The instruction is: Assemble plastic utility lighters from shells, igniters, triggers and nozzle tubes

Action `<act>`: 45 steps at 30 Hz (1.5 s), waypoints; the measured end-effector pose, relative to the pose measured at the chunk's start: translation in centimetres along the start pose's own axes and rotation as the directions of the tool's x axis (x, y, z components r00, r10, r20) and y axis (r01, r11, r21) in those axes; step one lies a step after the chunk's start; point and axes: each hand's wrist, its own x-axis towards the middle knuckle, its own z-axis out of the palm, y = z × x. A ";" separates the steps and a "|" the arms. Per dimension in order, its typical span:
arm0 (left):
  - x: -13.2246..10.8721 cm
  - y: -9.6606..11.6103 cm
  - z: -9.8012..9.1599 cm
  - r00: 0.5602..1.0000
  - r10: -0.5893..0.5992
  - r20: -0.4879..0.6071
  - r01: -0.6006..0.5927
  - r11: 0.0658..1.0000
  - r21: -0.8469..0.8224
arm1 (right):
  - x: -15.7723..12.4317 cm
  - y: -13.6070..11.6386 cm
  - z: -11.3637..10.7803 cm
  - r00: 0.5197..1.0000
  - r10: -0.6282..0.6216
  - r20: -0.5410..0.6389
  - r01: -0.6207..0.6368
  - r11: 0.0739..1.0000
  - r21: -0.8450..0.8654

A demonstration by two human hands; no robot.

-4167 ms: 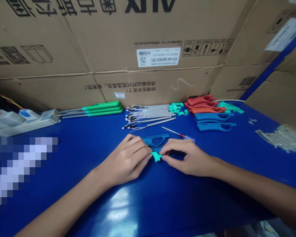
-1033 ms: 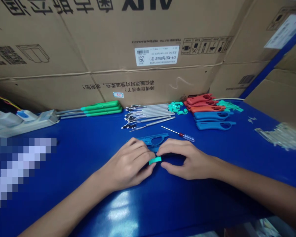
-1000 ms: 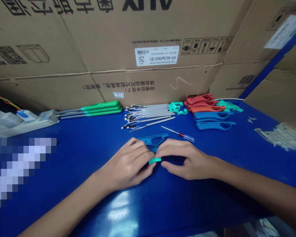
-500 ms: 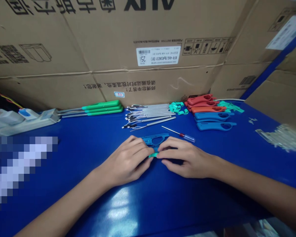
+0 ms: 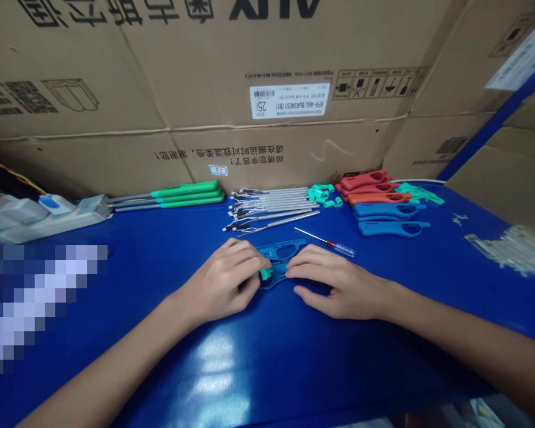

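Note:
In the head view, two blue plastic handle halves lie on the table between my hands: a rear one (image 5: 287,252) with an oval loop, and a nearer one (image 5: 276,277). My left hand (image 5: 232,278) is closed, pinching a small teal plastic piece (image 5: 266,274) at the left end of the nearer half. The fingers partly cover that piece. My right hand (image 5: 327,279) curls its fingertips onto the right part of the nearer half, its thumb lower down on the near side. That hand hides the right ends of both halves.
Behind my hands are a screwdriver (image 5: 334,244), metal rods with wires (image 5: 280,205), teal rings (image 5: 323,194) and red and blue handles (image 5: 387,211). Green-handled tools (image 5: 189,195) and a power strip (image 5: 78,215) are left; clear plastic parts (image 5: 510,249) right. Cardboard (image 5: 196,77) walls the back.
My left hand has shifted slightly left with the teal piece, which both hands were touching before. My right fingertips have come off it, and more of the nearer blue half shows.

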 end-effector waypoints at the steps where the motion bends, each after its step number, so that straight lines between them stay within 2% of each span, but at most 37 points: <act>1: 0.0 -0.1 0.0 1.000 -0.002 0.006 0.002 1.000 -0.002 | 0.0 0.0 0.0 1.000 0.001 0.001 -0.001 1.000 0.001; 13: -0.1 -0.3 0.1 1.000 0.014 0.024 -0.014 1.000 0.000 | -0.1 0.0 0.2 1.000 0.009 -0.020 -0.010 0.998 -0.057; 20: -0.1 -0.1 -0.1 0.996 -0.037 0.080 0.034 0.998 0.044 | -0.2 0.2 0.4 0.996 0.087 -0.005 -0.086 0.984 -0.158; 29: 0.1 0.1 -1.0 0.984 -0.113 0.139 0.102 0.991 0.083 | -0.2 0.3 0.3 0.994 0.111 0.018 -0.107 0.984 -0.139; 32: 0.2 -0.1 -1.2 0.982 -0.140 0.129 0.129 0.988 0.088 | -0.2 0.3 0.3 0.994 0.106 0.017 -0.103 0.986 -0.133; 45: 0.0 -0.7 -1.2 0.985 -0.117 0.128 0.119 0.993 -0.008 | -0.1 0.1 0.1 0.994 0.106 0.015 -0.103 0.986 -0.131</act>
